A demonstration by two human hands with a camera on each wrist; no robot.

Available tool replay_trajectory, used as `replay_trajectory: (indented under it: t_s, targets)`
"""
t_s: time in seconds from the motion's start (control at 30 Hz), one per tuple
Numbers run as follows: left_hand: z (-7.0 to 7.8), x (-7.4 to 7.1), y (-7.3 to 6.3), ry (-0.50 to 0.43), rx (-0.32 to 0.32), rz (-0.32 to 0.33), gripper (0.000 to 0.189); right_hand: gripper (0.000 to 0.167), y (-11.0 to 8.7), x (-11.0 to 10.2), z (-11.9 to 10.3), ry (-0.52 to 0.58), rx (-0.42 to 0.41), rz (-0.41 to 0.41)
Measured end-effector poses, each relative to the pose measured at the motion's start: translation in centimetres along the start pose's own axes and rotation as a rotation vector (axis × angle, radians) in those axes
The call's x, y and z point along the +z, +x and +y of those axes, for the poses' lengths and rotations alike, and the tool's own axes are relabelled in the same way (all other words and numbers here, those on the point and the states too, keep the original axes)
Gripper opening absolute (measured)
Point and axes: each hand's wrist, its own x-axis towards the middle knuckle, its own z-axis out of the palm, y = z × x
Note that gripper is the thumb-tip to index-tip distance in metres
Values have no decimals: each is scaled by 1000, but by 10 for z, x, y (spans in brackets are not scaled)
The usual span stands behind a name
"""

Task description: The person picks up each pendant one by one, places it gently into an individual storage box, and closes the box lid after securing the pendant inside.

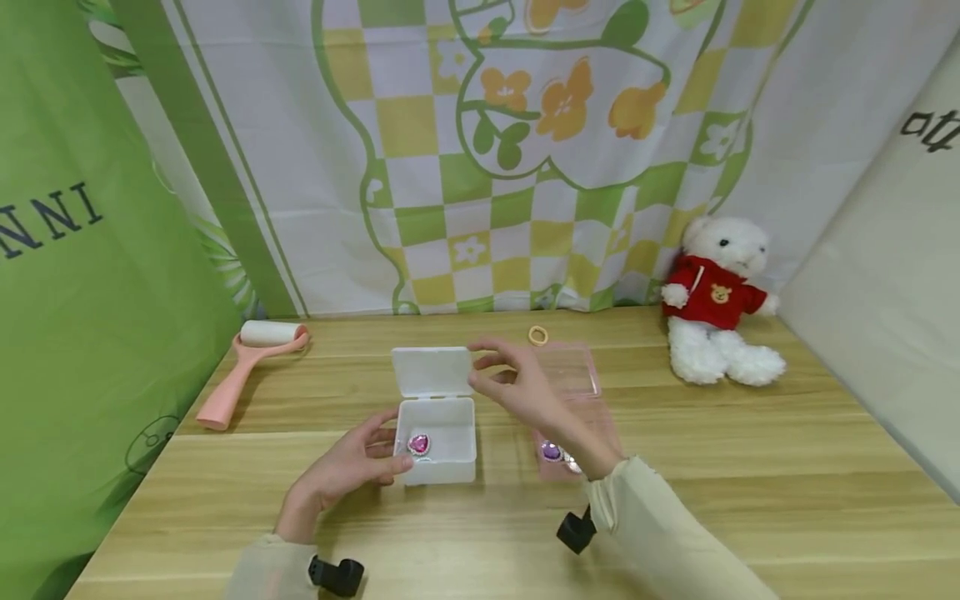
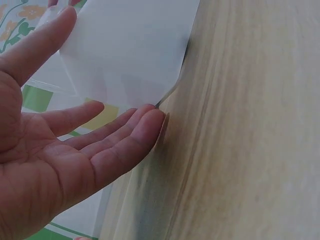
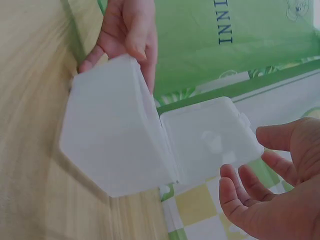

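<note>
A small white translucent box (image 1: 437, 471) stands on the table with its hinged lid (image 1: 432, 372) raised upright at the back. A pink heart-shaped gem (image 1: 418, 444) lies inside, near the left wall. My left hand (image 1: 358, 457) holds the box by its left side, thumb at the front corner of the rim and fingers along the wall. My right hand (image 1: 517, 385) is at the lid's right edge, thumb and index finger spread near its corner with the other fingers loosely bent. In the right wrist view, the lid (image 3: 212, 140) reaches close to those fingertips.
Beneath my right forearm sits an opened pink case (image 1: 558, 467) with a purple gem (image 1: 551, 451) and a clear one. A small yellowish ring (image 1: 537, 336) lies behind it. A pink lint roller (image 1: 232, 387) is at left; a white plush bear (image 1: 716, 300) sits at right.
</note>
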Motion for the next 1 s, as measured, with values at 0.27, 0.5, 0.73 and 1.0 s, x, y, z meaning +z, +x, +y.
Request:
replay_trajectory:
  t_s: [0.27, 0.5, 0.73, 1.0]
  targets:
    - [-2, 2, 1, 6, -18, 25, 79, 34, -31, 17, 6, -111, -111, 63]
    - [0, 4, 3, 1, 5, 62, 74, 16, -48, 32, 16, -35, -63, 123]
    - [-2, -6, -4, -64, 60, -23, 74, 17, -56, 44, 24, 9, 25, 196]
    - [-1, -15, -7, -122, 113, -23, 58, 22, -59, 47, 32, 53, 54, 198]
